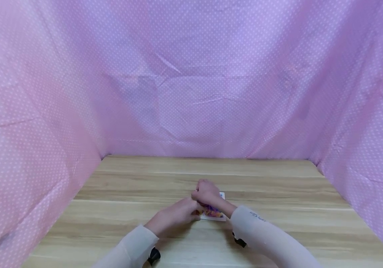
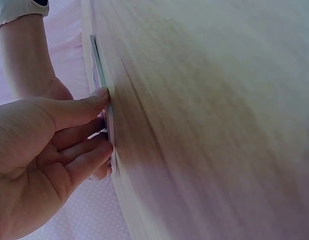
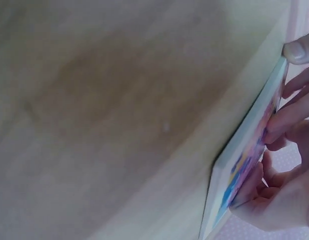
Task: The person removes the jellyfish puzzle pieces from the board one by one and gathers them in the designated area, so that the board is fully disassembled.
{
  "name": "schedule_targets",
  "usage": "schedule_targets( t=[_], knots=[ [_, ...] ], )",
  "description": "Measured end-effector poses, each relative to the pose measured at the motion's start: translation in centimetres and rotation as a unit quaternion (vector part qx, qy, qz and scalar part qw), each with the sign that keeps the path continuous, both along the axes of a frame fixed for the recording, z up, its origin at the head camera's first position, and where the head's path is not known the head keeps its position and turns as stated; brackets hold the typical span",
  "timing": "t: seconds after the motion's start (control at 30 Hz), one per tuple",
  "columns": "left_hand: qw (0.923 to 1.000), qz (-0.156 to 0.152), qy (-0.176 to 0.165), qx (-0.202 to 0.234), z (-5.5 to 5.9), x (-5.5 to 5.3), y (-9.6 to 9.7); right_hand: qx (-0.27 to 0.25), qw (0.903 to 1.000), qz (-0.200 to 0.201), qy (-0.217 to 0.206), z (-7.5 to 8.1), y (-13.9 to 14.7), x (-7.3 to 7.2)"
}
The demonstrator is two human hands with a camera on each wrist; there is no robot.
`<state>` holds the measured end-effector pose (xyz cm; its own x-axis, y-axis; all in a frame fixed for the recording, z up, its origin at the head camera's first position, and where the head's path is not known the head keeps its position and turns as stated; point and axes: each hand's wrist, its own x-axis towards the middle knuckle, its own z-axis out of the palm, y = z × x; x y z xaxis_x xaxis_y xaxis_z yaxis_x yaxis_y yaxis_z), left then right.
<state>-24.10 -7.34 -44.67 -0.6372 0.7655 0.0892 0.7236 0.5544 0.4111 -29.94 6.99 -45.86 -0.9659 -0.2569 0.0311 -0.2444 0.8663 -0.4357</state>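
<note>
A thin, flat picture board [image 1: 213,216] with a white border and a bright printed picture lies on the wooden table. At its near left corner is my left hand [image 1: 179,211], its thumb at the edge and fingers over the printed face. In the left wrist view, the left hand [image 2: 49,150] pinches the board's edge [image 2: 102,67] between thumb and fingers. My right hand [image 1: 207,191] reaches across the board, fingers curled, over its far left part. The right wrist view shows the right hand [image 3: 279,197] against the printed face [image 3: 244,162]; I cannot tell what its fingers hold.
A light wood-grain table [image 1: 127,182] surrounds the board. Pink dotted cloth [image 1: 191,111] hangs behind it and along both sides. Both forearms wear pale sleeves [image 1: 265,234], with dark devices [image 1: 154,256] below the wrists.
</note>
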Motion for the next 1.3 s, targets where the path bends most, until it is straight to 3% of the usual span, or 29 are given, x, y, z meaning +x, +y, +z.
schedule_targets(
  t=[0.27,0.6,0.9,1.13,1.3],
  knots=[
    [0.9999,-0.001,0.003,-0.011,0.3,0.1,0.1,0.019,0.9997,0.011,-0.005,0.2,-0.2,0.0],
    [0.9997,0.0,-0.016,0.016,0.6,0.2,0.0,0.022,0.9984,0.05,-0.011,1.0,0.0,-0.5],
    [1.0,-0.001,-0.006,0.0,0.6,-0.1,0.0,-0.024,0.9959,0.087,0.0,0.7,0.8,-0.4],
    [1.0,-0.004,-0.002,-0.002,0.4,-0.2,-0.1,-0.084,0.9861,0.143,-0.014,0.7,2.4,-1.0],
    [0.9998,0.002,-0.02,-0.002,0.4,-0.2,-0.2,-0.117,0.9701,0.205,-0.055,1.3,3.9,-1.8]
  ],
)
